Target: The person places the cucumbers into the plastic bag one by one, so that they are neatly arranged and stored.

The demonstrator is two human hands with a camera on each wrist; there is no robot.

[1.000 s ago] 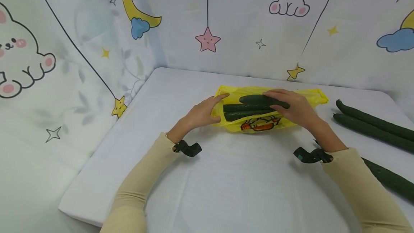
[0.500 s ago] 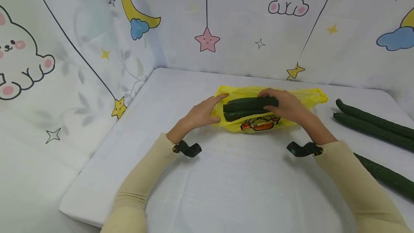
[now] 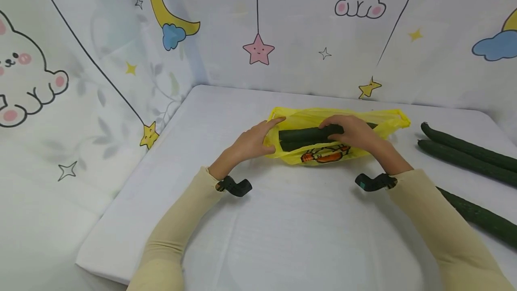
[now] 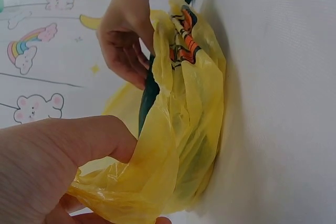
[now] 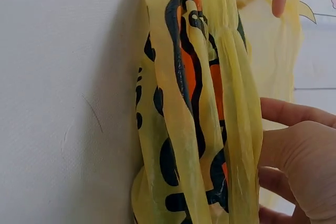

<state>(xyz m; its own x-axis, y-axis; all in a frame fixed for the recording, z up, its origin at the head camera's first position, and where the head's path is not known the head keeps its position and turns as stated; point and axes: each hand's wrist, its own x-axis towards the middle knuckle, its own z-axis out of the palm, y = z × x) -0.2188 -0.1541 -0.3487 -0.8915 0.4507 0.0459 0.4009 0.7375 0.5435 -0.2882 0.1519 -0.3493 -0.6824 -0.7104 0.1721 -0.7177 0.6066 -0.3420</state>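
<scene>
A yellow plastic bag (image 3: 291, 158) with an orange and black print lies on the white table, its mouth facing up. Dark green cucumbers (image 3: 300, 134) lie lengthwise inside it. At the bag's left end, my left hand (image 3: 254, 140) holds the mouth, thumb and forefinger spread apart; in the left wrist view the thumb bears on the thin plastic. My right hand (image 3: 352, 132) reaches in from the right and grips the uppermost cucumber from above. In the right wrist view the bag's front wall hides that cucumber and the ends of the right fingers (image 5: 294, 111).
Two more cucumbers (image 3: 468, 160) lie side by side on the right of the table (image 3: 307, 228). Nearer me, another cucumber (image 3: 476, 212) is partly covered by the right sleeve (image 3: 436, 219). A printed curtain (image 3: 299, 12) stands behind the table.
My right hand has moved left and down with its cucumber, which now lies lower in the bag against the others. The left hand and the bag have stayed put.
</scene>
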